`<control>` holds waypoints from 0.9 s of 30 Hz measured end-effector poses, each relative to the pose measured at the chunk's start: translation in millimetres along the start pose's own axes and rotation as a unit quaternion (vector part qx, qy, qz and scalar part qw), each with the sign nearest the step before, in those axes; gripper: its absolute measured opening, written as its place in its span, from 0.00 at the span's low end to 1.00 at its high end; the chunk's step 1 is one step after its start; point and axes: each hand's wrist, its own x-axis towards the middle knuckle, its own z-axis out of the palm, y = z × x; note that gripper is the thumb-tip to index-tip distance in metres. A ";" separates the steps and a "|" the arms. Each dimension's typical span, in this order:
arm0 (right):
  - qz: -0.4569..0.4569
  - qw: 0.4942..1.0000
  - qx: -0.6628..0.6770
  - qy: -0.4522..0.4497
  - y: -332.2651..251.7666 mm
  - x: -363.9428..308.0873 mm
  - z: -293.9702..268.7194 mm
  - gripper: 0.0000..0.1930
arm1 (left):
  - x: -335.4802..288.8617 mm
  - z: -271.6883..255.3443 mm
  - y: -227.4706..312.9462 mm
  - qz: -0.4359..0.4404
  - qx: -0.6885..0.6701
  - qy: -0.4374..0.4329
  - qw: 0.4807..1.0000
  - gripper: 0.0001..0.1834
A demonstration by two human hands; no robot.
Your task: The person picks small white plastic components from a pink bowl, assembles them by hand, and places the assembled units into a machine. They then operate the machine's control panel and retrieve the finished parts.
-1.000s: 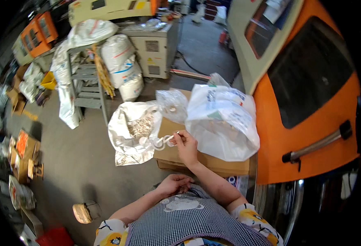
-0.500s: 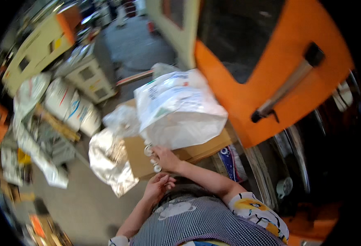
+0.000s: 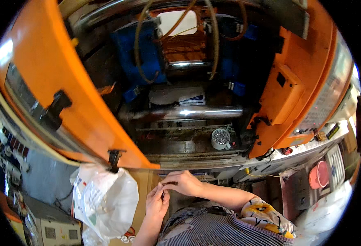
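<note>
My right hand [image 3: 184, 183] is closed in a pinch in front of my apron, with a small dark brown, narrow piece [image 3: 171, 183] at its fingertips. My left hand [image 3: 157, 203] meets it from below, its thumb and fingers pressed together at the same spot; a dark bit shows between them, too small to name. Beyond my hands stands an open machine with blue blocks [image 3: 141, 51], hoses and a shiny steel bar [image 3: 188, 112]. A metal mug [image 3: 221, 139] filled with small grey bits sits on its inner ledge.
An orange door [image 3: 82, 94] with a handle is at the left. Below it, a white plastic sack [image 3: 106, 201] stands on cardboard [image 3: 145, 184], with small round white-and-red pieces [image 3: 127, 237] nearby. At the right are an orange control housing [image 3: 285, 96] and a pink bucket [image 3: 319, 175].
My view has swung right from the sack to the open machine. My right hand has left the small white round pieces on the cardboard, and both hands have come together around a small dark piece.
</note>
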 end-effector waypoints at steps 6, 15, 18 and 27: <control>-0.070 0.979 -0.142 0.129 26.3 25.5 -82.2 0.08 | 82.6 84.6 -2.0 -0.014 -0.008 -0.040 0.999 0.13; 0.007 0.900 -0.004 0.436 161.0 253.9 -186.3 0.08 | 139.6 137.8 8.8 0.088 -0.011 -0.031 0.996 0.16; 0.045 0.885 -0.009 0.464 209.0 331.3 -212.0 0.10 | 145.6 128.4 5.9 0.081 -0.003 -0.011 0.997 0.14; 0.066 0.847 -0.054 0.524 297.8 424.5 -221.8 0.10 | 151.8 134.3 14.4 0.041 0.047 0.069 0.996 0.15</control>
